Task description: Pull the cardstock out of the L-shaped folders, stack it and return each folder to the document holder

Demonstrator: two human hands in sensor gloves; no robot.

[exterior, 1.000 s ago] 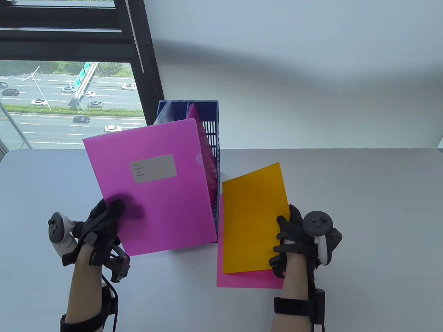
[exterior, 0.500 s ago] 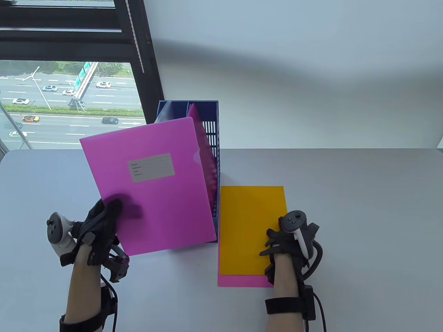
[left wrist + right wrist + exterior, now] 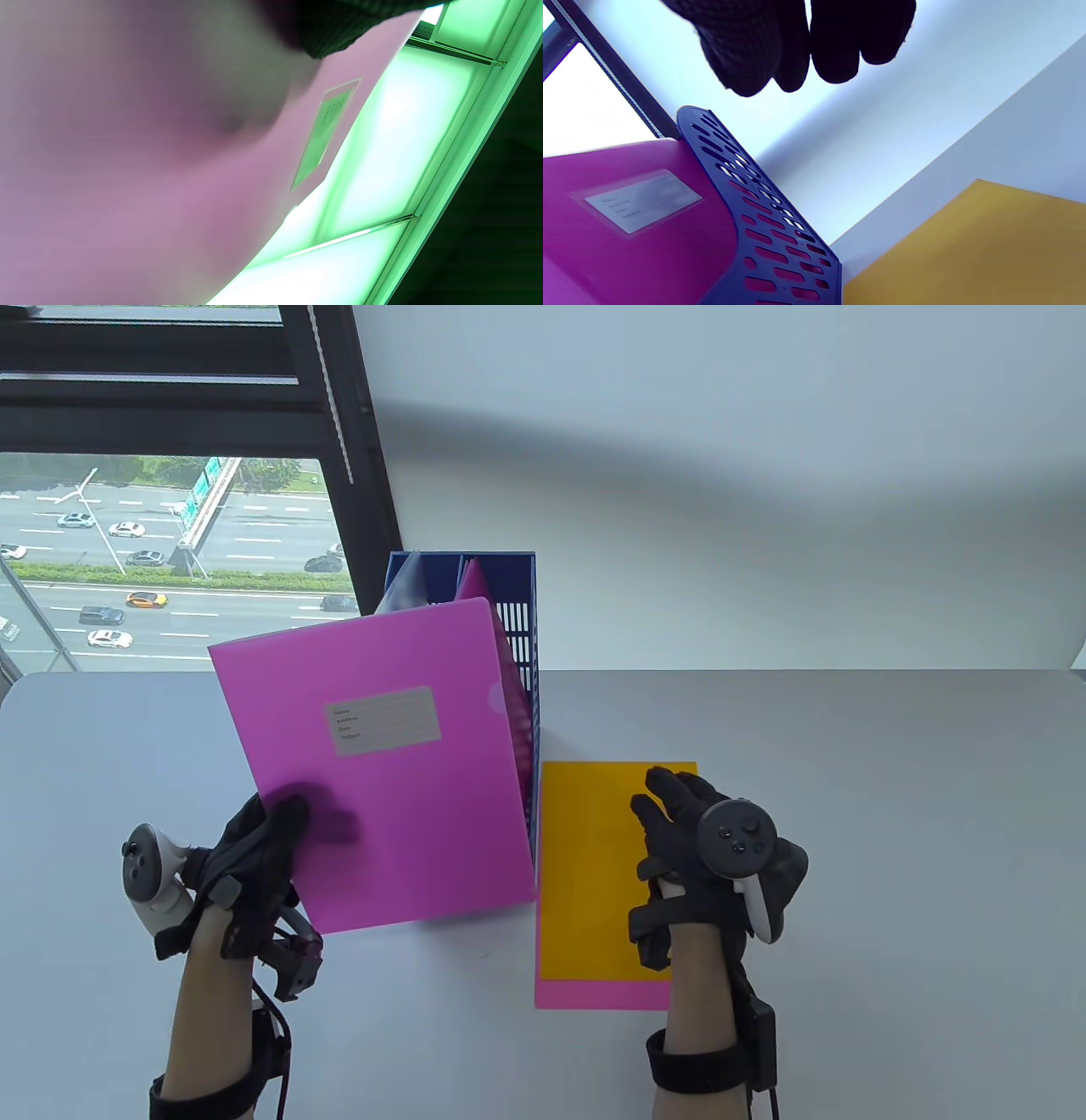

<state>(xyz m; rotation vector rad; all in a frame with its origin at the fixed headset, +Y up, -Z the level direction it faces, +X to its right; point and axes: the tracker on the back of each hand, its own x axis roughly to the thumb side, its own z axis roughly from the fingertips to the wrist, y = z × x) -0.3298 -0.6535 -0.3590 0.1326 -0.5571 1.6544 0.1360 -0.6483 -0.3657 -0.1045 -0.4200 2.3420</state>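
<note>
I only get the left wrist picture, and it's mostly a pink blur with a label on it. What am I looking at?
Observer: A pink folder that the left hand holds up by its lower left corner, in front of a blue document holder.
Operator: And the other hand, is it carrying anything?
Observer: No. The right hand hangs over a yellow sheet with its fingers loose and holds nothing.
Operator: Is that sheet alone on the table?
Observer: No. It lies flat on a pink sheet, whose near edge shows beneath it, just right of the document holder.
</note>
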